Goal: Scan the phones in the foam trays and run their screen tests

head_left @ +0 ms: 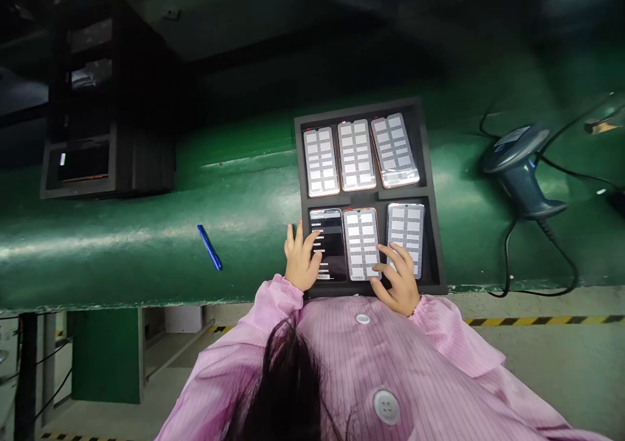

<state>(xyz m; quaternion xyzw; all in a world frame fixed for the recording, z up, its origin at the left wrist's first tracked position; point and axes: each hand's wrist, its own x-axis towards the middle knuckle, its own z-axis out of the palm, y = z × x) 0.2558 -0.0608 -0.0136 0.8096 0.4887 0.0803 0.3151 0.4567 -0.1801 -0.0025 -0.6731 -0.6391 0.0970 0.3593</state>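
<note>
A black foam tray (434,232) at the table's front edge bears two rows of three phones. My left hand (301,262) has its fingers spread over the tray's left side and the front-left phone (333,252), which shows a dark screen with a white text list. My right hand (398,281) is spread over the front-middle phone (360,232) and the front-right phone (407,223), both with grids of pale blocks. Similar grids show on the back-left phone (321,161), the back-middle phone (356,154) and the tilted back-right phone (394,151).
A blue pen (209,247) lies on the green table (244,213) to the left. Stacked dark trays (144,141) stand at the back left. On the right is a barcode scanner (525,170) with looped black cables.
</note>
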